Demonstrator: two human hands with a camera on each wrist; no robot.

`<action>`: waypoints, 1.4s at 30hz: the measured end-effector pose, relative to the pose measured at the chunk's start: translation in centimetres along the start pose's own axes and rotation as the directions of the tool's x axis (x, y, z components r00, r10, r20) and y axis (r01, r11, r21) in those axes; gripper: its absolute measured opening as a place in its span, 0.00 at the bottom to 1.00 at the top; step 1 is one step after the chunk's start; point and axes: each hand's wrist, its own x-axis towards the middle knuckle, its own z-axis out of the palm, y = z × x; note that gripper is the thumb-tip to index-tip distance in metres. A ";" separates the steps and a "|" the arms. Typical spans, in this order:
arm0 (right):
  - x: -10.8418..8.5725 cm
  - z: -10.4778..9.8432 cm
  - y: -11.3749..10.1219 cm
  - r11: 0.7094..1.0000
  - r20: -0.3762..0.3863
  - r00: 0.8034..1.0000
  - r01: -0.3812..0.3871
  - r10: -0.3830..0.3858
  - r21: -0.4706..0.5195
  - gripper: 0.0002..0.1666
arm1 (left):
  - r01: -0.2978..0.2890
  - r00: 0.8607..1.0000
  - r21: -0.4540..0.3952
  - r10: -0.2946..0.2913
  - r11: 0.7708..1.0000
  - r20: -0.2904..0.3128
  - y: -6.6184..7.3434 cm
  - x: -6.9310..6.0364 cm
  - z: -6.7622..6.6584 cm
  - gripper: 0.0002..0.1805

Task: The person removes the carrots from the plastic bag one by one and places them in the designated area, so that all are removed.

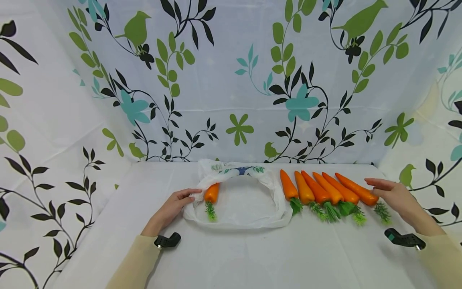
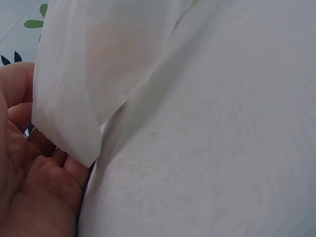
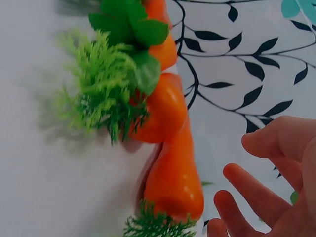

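A white plastic bag (image 1: 238,225) lies on the table with its mouth held wide, facing me. My left hand (image 1: 174,208) pinches the left edge of that bag (image 2: 74,108), thumb on one side and fingers on the other. Inside the bag, near this hand, sits one orange carrot (image 1: 211,193) with a feathery green top. My right hand (image 1: 400,198) hovers beside the rightmost carrot (image 1: 357,189), its fingers apart and holding nothing. In the right wrist view the fingertips stand a little away from that carrot (image 3: 175,182).
Several more carrots (image 1: 314,188) lie side by side right of the bag, leafy tops toward me. The white table (image 1: 252,257) ends at a patterned cloth (image 1: 216,80) hanging behind. Similar leaf-printed cloth flanks both sides.
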 end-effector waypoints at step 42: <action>4.2 17.6 -17.4 0.943 0.063 0.942 0.324 -0.329 0.075 0.20 | -0.003 1.000 0.023 0.003 1.000 0.005 0.1 -0.1 -0.1 0.20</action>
